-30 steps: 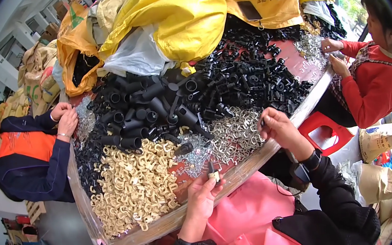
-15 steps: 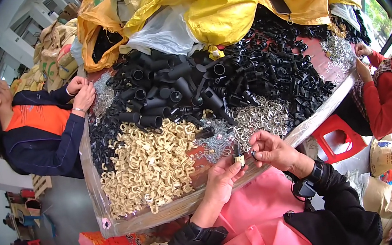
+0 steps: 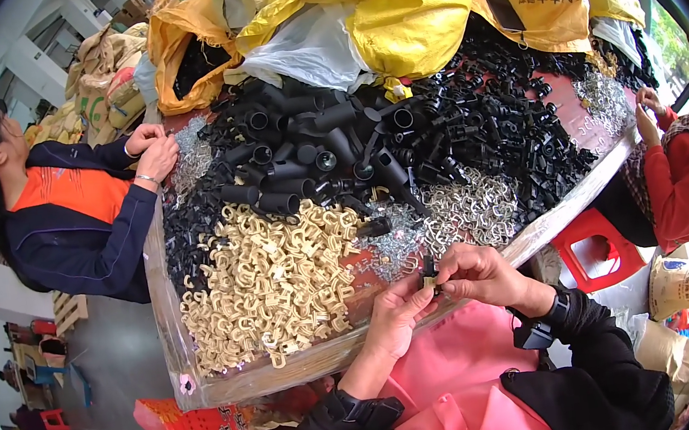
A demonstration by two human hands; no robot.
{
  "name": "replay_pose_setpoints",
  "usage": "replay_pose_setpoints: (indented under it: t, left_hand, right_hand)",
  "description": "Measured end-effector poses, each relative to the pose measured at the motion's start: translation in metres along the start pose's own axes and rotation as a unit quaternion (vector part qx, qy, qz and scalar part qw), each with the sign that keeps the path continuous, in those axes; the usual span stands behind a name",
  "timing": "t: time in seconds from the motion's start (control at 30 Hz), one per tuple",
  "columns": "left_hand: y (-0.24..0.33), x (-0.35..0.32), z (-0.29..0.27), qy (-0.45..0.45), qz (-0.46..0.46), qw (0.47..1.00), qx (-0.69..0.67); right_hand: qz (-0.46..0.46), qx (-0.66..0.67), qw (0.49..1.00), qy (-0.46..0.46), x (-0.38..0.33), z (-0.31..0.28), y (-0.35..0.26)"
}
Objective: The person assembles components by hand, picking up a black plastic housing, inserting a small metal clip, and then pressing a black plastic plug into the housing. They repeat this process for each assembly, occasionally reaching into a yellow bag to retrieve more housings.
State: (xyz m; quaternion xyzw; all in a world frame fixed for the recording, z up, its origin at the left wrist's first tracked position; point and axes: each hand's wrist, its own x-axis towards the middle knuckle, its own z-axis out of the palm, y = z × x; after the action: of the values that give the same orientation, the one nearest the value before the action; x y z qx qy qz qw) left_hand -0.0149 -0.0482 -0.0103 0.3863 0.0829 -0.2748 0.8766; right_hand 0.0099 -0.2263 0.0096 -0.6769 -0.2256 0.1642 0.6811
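Observation:
My left hand (image 3: 401,313) pinches a small cream plastic clip (image 3: 428,282) with a black piece (image 3: 429,263) standing up out of it. Against it, my right hand (image 3: 483,277) has its thumb and fingertips closed, and the two hands meet at the part. Whatever the right fingertips grip is mostly covered by them. Just beyond my hands lie a pile of bent silver metal hooks (image 3: 471,210) and a scatter of small grey metal pieces (image 3: 395,245). To the left spreads a heap of cream plastic clips (image 3: 271,284) like the held one.
Black tubes (image 3: 340,142) and small black parts (image 3: 480,129) are heaped mid-table. Yellow sacks (image 3: 410,13) line the far side. A person in orange and navy (image 3: 72,205) works at the left, another in red (image 3: 679,174) at the right. A red stool (image 3: 598,248) stands right of the table.
My right hand has moved left and in, bringing its fingertips from beside the held part onto it. The view has shifted slightly.

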Motion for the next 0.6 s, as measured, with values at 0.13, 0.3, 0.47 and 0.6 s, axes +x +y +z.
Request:
replay_pose_setpoints:
  t: [0.13, 0.3, 0.47, 0.6]
  left_hand:
    - [0.001, -0.001, -0.001, -0.007, -0.004, 1.0, 0.007]
    - [0.001, -0.001, -0.005, -0.016, -0.022, 0.999, -0.021]
    - [0.007, -0.007, 0.006, -0.05, -0.058, 0.997, -0.029]
    - [0.006, -0.006, 0.004, -0.055, -0.056, 0.997, -0.011]
  right_hand:
    - [-0.116, -0.18, 0.976, 0.035, 0.007, 0.01, -0.009]
    - [-0.141, -0.218, 0.962, 0.085, 0.007, 0.013, -0.007]
    - [-0.216, -0.324, 0.919, 0.069, 0.004, 0.011, 0.001]
    - [-0.238, -0.36, 0.901, 0.048, 0.006, 0.011, 0.001]
